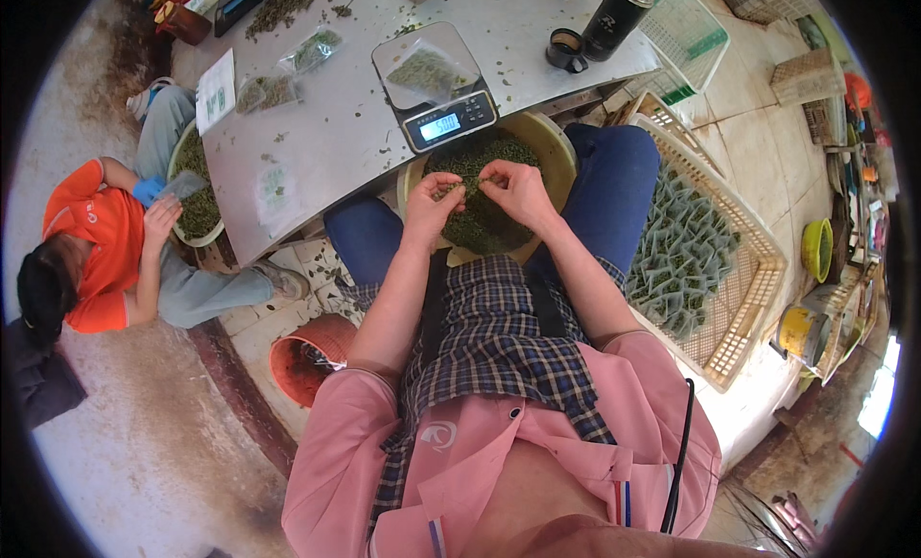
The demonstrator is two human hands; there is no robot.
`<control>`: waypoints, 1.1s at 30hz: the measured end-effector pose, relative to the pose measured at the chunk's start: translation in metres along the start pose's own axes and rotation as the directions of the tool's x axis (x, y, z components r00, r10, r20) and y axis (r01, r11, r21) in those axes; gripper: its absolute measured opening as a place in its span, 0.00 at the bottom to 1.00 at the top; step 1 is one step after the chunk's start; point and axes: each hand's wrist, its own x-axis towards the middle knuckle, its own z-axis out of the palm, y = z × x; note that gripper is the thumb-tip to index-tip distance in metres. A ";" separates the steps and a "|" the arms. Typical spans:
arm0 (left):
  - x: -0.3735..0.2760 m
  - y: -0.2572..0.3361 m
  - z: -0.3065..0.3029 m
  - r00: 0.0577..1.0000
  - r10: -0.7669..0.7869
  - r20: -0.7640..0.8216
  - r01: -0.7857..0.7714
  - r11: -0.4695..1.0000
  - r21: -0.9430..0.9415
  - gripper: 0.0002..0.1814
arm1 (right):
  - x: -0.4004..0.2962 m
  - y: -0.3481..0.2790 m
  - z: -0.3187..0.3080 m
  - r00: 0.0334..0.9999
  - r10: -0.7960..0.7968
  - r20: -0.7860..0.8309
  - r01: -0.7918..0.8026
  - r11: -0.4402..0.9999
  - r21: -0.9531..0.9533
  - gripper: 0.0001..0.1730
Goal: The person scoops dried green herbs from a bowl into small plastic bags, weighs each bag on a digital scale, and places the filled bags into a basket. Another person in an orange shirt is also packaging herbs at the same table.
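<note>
My left hand [434, 202] and my right hand [516, 191] are close together over a basin [560, 155] held between my knees. Small dark green dried plant pieces [489, 148], like peppercorns, fill much of it. My left fingertips pinch some green bits, and the right fingertips pinch at a thin sprig [471, 175] between the hands; its detail is too small to make out. Just beyond the basin, a digital scale [450, 122] at the table edge bears a clear plastic bag [427, 74] of the same green pieces. Its display is lit.
On the metal table [324, 155] lie filled bags [313, 50], an empty-looking bag [277, 191], a black thermos [615, 22] and its cup [566, 48]. At right, a plastic crate [748, 299] holds several filled bags. A co-worker [101, 234] sits left; a red bucket [306, 356] stands nearby.
</note>
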 end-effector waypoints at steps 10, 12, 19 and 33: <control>-0.004 -0.002 -0.001 0.997 -0.026 -0.066 0.025 1.000 -0.007 0.10 | 0.096 -0.045 -0.016 0.937 -0.122 -0.328 0.175 0.975 0.136 0.12; -0.008 0.003 0.003 0.995 -0.068 -0.066 0.068 0.998 -0.001 0.10 | 0.099 -0.062 -0.021 0.960 -0.131 -0.249 0.136 0.991 0.001 0.15; -0.008 0.012 0.004 0.999 -0.030 -0.028 0.026 0.992 -0.123 0.10 | 0.025 -0.021 -0.006 0.983 -0.181 0.001 0.180 0.979 0.091 0.13; -0.010 0.011 0.011 0.995 0.073 0.073 -0.076 0.997 0.030 0.10 | 0.000 -0.023 -0.010 0.997 -0.046 0.063 0.051 0.996 -0.077 0.08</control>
